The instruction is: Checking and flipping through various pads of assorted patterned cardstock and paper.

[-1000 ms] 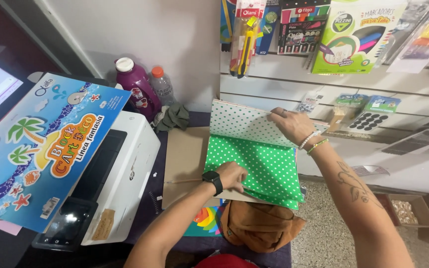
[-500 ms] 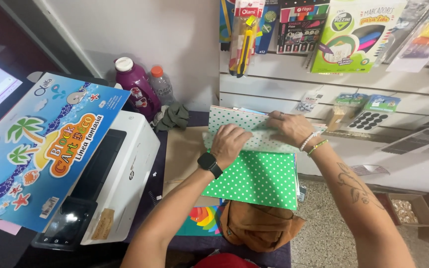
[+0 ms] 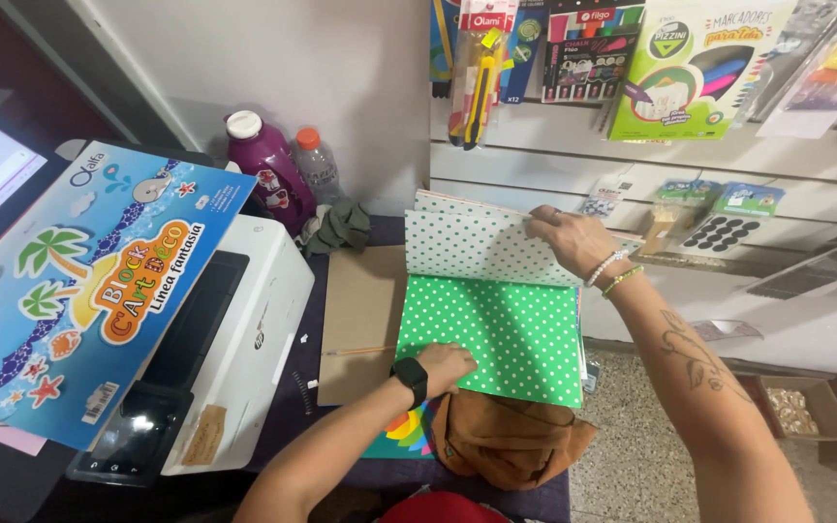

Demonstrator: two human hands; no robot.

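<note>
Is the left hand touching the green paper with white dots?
Touching: in the head view the left hand presses flat on the green white-dotted paper sheet.

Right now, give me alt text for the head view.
A person's left hand presses a green polka-dot sheet while the right hand lifts the upper pages. A white printer and a colourful paper block sit to the left.

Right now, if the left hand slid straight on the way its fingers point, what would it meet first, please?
The left hand points right across the green dotted sheet; it would probably just cross that sheet toward its right edge, with nothing else visible in the way.
</note>
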